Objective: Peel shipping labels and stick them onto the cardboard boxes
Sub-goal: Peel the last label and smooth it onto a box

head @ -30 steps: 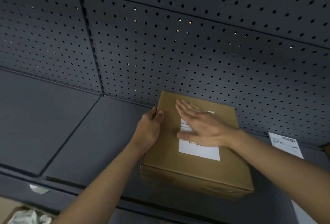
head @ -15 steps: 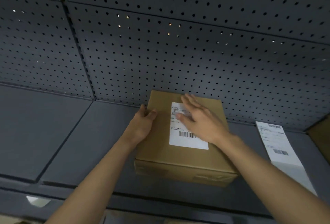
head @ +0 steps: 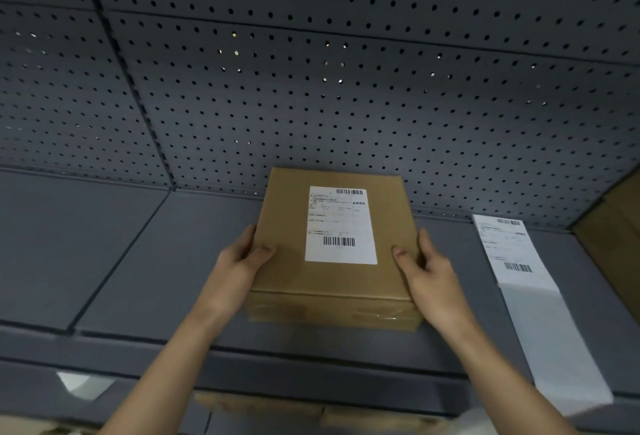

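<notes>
A flat cardboard box [head: 287, 282] lies on the dark grey shelf [head: 145, 261], its far edge against the pegboard wall. A white shipping label [head: 341, 226] with two barcodes is stuck flat on its top. My left hand [head: 239, 261] grips the box's left side, thumb on top and fingers round the edge. My right hand [head: 427, 268] grips the right side the same way. A strip of labels [head: 516, 261] lies on the shelf to the right, one printed label at its far end and blank backing trailing toward me.
A grey pegboard wall [head: 346, 88] rises behind the shelf. Another cardboard box [head: 613, 237] stands at the far right edge. Below the shelf's front lip, blurred cardboard [head: 263, 403] and a white scrap [head: 83, 382] show.
My right hand left the label, where it had been pressing flat, and went to the box's right side. My left hand slid nearer along the left edge. The label now shows whole.
</notes>
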